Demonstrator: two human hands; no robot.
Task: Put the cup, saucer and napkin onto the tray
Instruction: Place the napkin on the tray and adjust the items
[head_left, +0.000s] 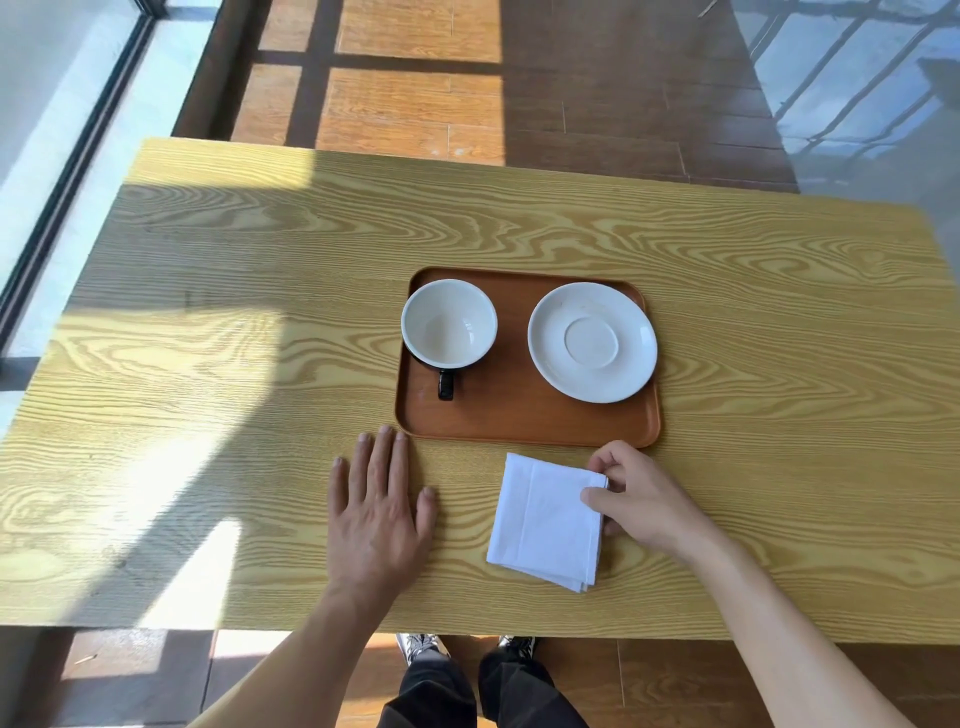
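Observation:
A brown wooden tray (519, 415) lies on the table. On its left half stands an empty cup (449, 322), white inside and black outside, handle pointing toward me. A white saucer (592, 343) rests on the tray's right half, its edge reaching over the right rim. A folded white napkin (545, 519) lies on the table just in front of the tray. My right hand (639, 499) pinches the napkin's right edge between thumb and fingers. My left hand (379, 504) lies flat on the table, fingers spread, left of the napkin and near the tray's front left corner.
The wood-grain table (234, 364) stretches wide to the left and right of the tray. Its front edge is close to my legs. A window frame (67, 171) runs along the left, with tiled floor beyond the far edge.

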